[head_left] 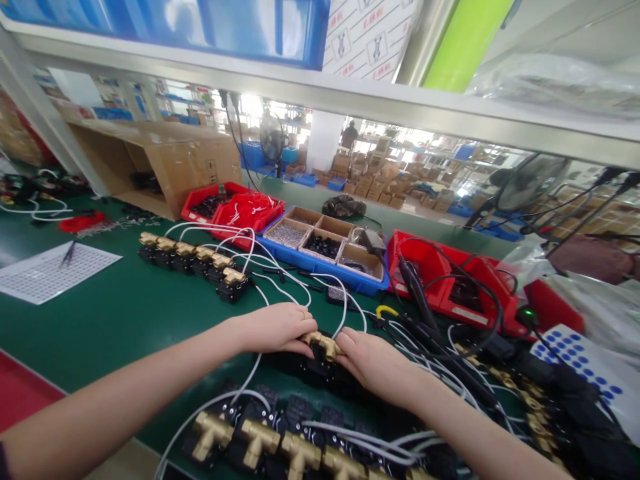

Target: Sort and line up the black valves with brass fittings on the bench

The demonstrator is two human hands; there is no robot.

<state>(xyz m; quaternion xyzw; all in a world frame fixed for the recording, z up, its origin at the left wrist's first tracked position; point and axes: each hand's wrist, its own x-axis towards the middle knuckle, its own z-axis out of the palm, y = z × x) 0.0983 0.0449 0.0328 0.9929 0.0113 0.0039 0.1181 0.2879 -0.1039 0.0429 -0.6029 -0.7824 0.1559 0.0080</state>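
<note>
Both my hands meet on a brass valve fitting that sits on a black body on the green bench mat. My left hand has its fingers curled over the fitting's left side. My right hand pinches its right end with closed fingers. White cables run from under my hands toward the back. A row of like brass-and-black valves lies close to me, and another row stands farther left.
A blue tray with compartments of small parts sits behind my hands. Red bins flank it. A printed sheet lies at left, a cardboard box behind. Black cables and more valves crowd the right.
</note>
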